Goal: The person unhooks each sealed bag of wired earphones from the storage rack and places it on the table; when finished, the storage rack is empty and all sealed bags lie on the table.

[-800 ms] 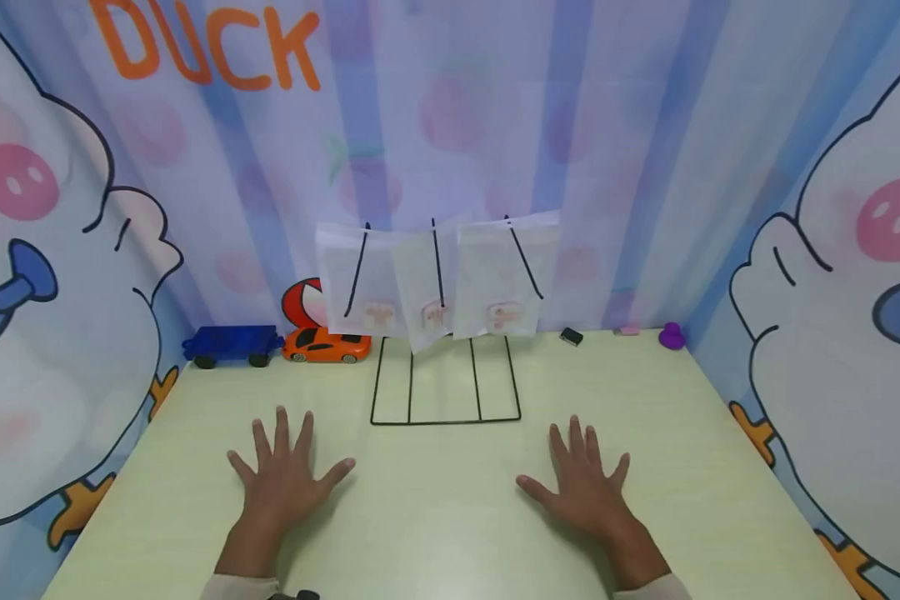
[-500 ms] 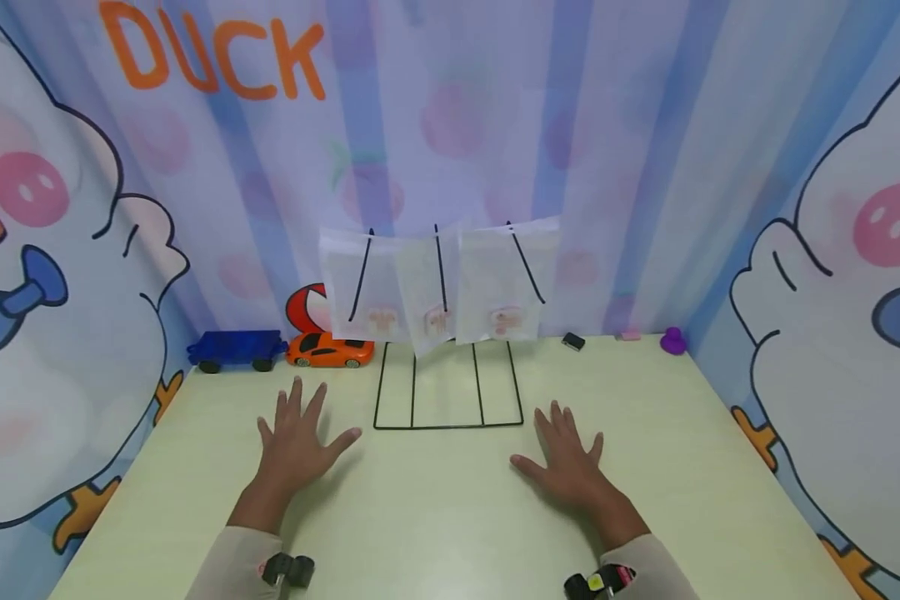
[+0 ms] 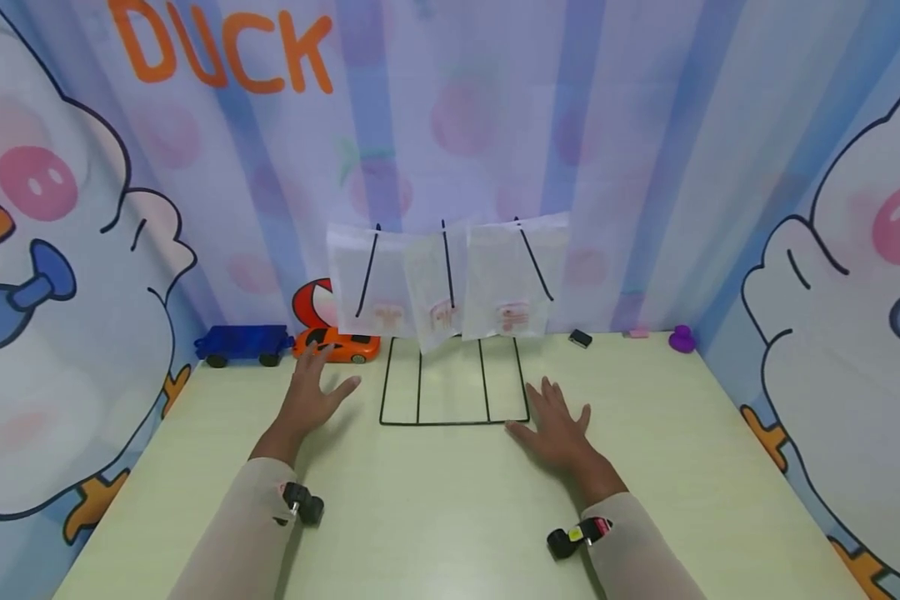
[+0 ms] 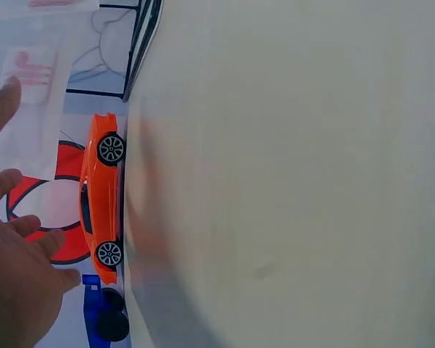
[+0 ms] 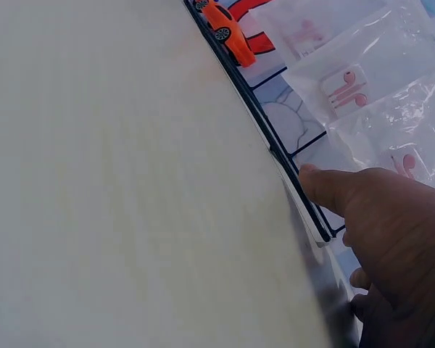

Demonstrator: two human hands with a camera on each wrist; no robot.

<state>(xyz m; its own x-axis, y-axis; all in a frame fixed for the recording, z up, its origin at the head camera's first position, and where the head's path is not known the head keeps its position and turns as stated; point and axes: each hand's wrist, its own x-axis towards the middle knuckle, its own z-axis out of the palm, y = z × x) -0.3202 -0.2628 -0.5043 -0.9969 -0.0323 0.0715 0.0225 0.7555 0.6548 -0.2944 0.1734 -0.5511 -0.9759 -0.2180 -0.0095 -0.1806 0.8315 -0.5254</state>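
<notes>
Wire rack [image 3: 450, 424], probably light and stiff, suits side grips; left hand [image 3: 305, 404], right hand [image 3: 559, 435]: thumbs apart from fingers.

Lilac-and-blue striped fabric backdrop [image 3: 480, 50]: we read DUCK in large orange capital letters [image 3: 231, 46], towards the upper left.
Three translucent white plastic bags [image 3: 427, 275]: we see a pink printed mark [image 3: 441, 317] low on each; from the right wrist, we make out two rounded, stemmed shapes [image 5: 344, 88] on the middle one.
Small yellow label [image 3: 576, 534] on the black wrist device [image 3: 562, 543], right arm: we find its print too small to read.
</notes>
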